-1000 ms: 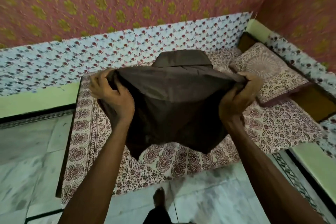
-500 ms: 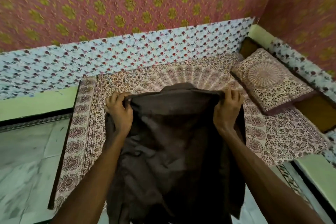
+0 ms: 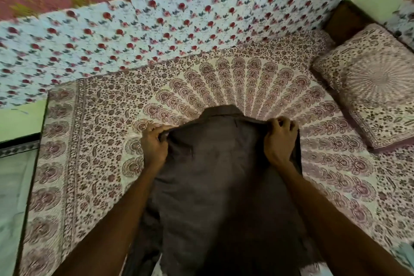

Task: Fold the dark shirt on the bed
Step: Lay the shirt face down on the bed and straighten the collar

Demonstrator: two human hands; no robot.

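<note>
The dark brown shirt (image 3: 215,186) lies spread lengthwise on the bed (image 3: 94,141), its collar end pointing toward the far wall and its lower part running off the bottom of the view between my forearms. My left hand (image 3: 153,144) grips the shirt's left shoulder, fingers curled into the cloth. On the opposite shoulder my right hand (image 3: 280,139) pinches the fabric in the same way. Both hands rest low against the patterned bedsheet.
A patterned pillow (image 3: 371,87) lies at the bed's right end. A floral-papered wall (image 3: 156,29) bounds the far side. The bed's left edge (image 3: 33,186) drops to a pale floor (image 3: 11,197).
The shirt was held up in the air; both hands have brought it down and forward, and it now lies laid out on the bedsheet. The camera has tilted down closer.
</note>
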